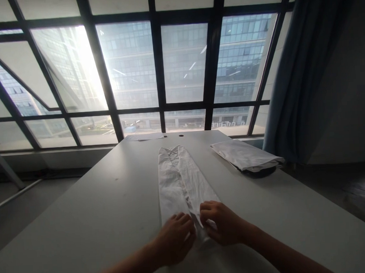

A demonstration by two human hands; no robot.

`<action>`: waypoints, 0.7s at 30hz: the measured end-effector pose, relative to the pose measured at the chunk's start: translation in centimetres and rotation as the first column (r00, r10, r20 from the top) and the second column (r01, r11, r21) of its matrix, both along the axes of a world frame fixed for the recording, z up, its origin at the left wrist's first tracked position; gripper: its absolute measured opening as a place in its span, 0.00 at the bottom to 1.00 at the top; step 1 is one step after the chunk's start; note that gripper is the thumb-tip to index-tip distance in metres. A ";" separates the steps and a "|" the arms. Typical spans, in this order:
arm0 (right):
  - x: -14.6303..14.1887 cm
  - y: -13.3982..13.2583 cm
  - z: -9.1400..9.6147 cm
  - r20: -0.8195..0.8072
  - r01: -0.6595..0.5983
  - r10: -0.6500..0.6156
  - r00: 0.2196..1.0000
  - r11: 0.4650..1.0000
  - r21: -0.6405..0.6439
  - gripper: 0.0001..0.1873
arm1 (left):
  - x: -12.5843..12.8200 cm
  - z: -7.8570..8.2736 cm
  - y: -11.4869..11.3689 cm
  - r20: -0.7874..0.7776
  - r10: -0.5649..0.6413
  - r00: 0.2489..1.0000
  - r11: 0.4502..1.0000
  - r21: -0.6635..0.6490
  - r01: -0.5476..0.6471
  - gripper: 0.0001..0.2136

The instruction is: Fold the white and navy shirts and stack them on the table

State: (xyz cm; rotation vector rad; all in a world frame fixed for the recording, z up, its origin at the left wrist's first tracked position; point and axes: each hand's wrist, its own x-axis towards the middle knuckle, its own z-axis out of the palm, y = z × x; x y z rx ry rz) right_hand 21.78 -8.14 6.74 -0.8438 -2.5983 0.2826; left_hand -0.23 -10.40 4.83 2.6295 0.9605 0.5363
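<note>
A white shirt lies lengthwise on the table, its two sides folded inward so they meet along a narrow gap down the middle. Its far end is creased and tapers. At the near end, my left hand is closed on the edge of the left fold, fingers curled. Just across the gap, my right hand grips the edge of the right fold between thumb and fingers. The fingertips and the cloth under both palms are partly hidden.
A pale grey table stretches toward the windows. Folded white cloth with something dark beneath it lies at the right edge. A flat white sheet lies at the far left corner. A blue curtain hangs at the right.
</note>
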 end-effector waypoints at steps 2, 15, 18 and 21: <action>0.1 0.0 0.0 -0.082 0.017 -0.024 0.996 0.996 -0.084 0.07 | 0.1 -1.0 0.0 -0.018 -0.030 0.999 0.999 -0.040 0.029 0.05; 1.5 -0.3 0.1 0.022 -0.096 0.107 0.994 0.951 -0.293 0.08 | 0.5 -0.9 -0.6 0.185 -0.158 0.970 0.985 -0.037 0.168 0.09; 1.6 1.2 0.6 -0.011 -0.038 0.036 0.999 0.957 -0.287 0.04 | 0.0 -0.5 1.2 0.115 -0.118 0.986 0.991 -0.046 0.123 0.14; 2.0 3.8 0.1 0.007 0.072 -0.071 0.997 0.985 -0.158 0.20 | -0.7 -1.0 4.3 -0.005 0.123 0.992 0.991 0.058 -0.122 0.19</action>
